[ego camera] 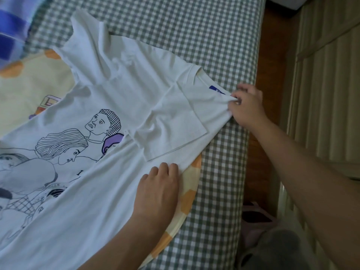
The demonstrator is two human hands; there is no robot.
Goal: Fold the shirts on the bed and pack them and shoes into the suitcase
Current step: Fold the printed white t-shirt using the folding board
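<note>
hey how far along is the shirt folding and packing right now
Early. Done: one sleeve of the white printed shirt is folded in over the chest. In hand: the right hand pinches the shirt near its collar, the left hand presses its side flat on the checked bed. Left: finishing this fold, the yellow-and-orange garment underneath, then packing; no suitcase is in view.

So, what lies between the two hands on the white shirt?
In the head view, between the left hand and the right hand lies the folded-over sleeve of the white shirt; nothing else.
</note>
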